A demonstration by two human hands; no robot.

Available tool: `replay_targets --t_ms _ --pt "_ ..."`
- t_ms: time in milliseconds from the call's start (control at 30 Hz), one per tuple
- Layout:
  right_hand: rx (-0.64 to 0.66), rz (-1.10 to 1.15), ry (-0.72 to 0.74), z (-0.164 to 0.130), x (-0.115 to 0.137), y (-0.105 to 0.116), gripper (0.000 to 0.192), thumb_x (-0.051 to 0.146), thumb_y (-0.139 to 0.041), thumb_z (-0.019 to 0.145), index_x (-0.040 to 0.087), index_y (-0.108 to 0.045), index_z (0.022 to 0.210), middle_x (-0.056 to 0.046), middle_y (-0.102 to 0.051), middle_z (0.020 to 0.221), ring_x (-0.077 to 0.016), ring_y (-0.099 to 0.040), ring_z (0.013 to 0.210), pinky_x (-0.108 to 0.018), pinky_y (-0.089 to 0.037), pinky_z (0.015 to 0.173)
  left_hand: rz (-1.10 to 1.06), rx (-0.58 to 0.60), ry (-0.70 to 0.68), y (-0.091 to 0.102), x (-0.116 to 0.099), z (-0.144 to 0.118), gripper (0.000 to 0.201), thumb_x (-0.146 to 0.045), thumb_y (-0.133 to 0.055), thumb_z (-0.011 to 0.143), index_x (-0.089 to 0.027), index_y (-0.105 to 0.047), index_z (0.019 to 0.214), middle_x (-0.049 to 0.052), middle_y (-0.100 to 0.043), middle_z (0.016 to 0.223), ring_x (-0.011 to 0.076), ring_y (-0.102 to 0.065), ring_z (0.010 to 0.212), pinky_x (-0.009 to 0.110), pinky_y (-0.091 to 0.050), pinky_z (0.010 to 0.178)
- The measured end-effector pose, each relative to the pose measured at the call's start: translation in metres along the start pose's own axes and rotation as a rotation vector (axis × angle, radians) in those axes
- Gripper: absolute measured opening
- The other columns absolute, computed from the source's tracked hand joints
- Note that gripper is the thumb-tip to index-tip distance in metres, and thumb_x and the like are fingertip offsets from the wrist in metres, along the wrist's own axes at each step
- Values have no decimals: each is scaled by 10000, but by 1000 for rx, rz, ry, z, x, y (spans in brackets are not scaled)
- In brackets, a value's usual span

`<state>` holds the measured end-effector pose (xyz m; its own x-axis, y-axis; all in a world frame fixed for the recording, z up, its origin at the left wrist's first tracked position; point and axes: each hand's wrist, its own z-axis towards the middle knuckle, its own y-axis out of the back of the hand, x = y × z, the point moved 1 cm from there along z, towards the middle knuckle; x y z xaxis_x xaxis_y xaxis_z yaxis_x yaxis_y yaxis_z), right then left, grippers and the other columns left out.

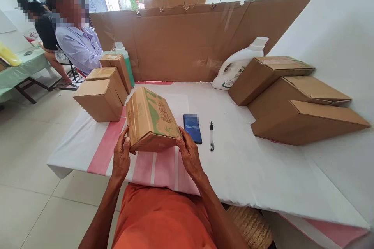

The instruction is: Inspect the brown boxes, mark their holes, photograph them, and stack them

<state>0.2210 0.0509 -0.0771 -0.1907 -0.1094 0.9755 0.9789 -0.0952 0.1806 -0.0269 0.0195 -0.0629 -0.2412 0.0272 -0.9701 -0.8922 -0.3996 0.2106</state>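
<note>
Between my two hands is a brown cardboard box (154,118) with green print on its side, tilted over the table's near edge. My left hand (122,153) grips its lower left corner, thumb on the near face and fingers behind. On the lower right corner my right hand (188,149) is closed in the same way. Just right of the box lies a dark blue phone (193,129), partly behind my right fingers. A black-and-clear pen (212,136) rests farther right. Whether the box's underside touches the cloth is hidden.
Several plain cartons (99,99) stand at the left beside a green bottle (128,66). More cartons (309,124) lean at the right near a white jug (239,62). A cardboard panel (175,42) closes off the table's (248,171) back. People (78,48) sit beyond, left.
</note>
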Motion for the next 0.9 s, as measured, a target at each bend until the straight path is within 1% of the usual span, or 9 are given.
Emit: replay_targets --t_ms 67,167,233,300,433,533,667,767,900 --pt "16 -16 27 0 3 0 717 756 -516 1011 206 -659 1447 -184 -675 1468 -343 -670 1255 -457 -594 928 5 40 28 3 13 6 662 -668 -499 1042 -249 -596 1546 132 -677 1453 216 -721 1001 311 -639 735" --pt "90 -9 -6 -3 -4 -3 712 734 -484 1033 189 -640 1464 -180 -700 1372 -324 -694 1178 -461 -597 912 77 28 27 15 37 11 578 -577 -506 1042 -233 -638 1488 131 -680 1484 278 -680 1296 411 -604 1033" --pt "141 -4 -43 -8 -18 -6 747 718 -532 1017 202 -559 1557 -174 -684 1373 -328 -687 1210 -495 -593 972 124 1 21 27 53 13 538 -538 -578 983 -201 -696 1386 145 -724 1390 302 -682 1286 480 -549 1123" --pt "193 -30 -43 -12 -36 -11 836 695 -661 952 239 -478 1628 -172 -641 1440 -346 -651 1306 -553 -559 1080 155 -24 3 35 64 15 507 -518 -654 899 -184 -729 1273 156 -733 1332 327 -674 1272 516 -534 1129" --pt "247 -128 77 -15 -60 -26 904 605 -803 863 293 -465 1641 -164 -529 1628 -381 -482 1526 -640 -379 1279 189 -1 -60 36 71 21 434 -466 -686 816 -196 -741 1152 144 -746 1297 339 -658 1287 522 -520 1132" --pt "273 -94 144 -14 -56 -34 699 570 -676 975 282 -528 1594 -162 -621 1551 -368 -567 1444 -632 -436 1235 198 55 -82 31 63 20 404 -472 -654 828 -204 -750 1115 125 -786 1182 336 -707 1181 518 -561 1063" --pt "262 -50 147 -18 -16 -20 479 534 -567 1068 278 -652 1464 -119 -756 1249 -305 -712 1106 -499 -601 1002 224 101 -85 39 32 6 333 -502 -612 922 -210 -760 982 80 -772 943 276 -722 923 406 -603 838" --pt "176 -119 209 -21 28 4 454 592 -605 1050 242 -732 1311 -92 -732 1052 -273 -689 931 -411 -610 827 255 96 -138 50 -3 -8 389 -560 -576 1005 -221 -758 943 37 -718 867 215 -660 805 334 -565 758" --pt "47 -204 283 -14 68 23 549 678 -518 1064 248 -717 1340 -101 -702 1094 -281 -666 969 -408 -588 818 288 30 -267 47 -38 -16 488 -632 -506 1057 -227 -770 996 33 -698 906 199 -647 820 325 -563 775"
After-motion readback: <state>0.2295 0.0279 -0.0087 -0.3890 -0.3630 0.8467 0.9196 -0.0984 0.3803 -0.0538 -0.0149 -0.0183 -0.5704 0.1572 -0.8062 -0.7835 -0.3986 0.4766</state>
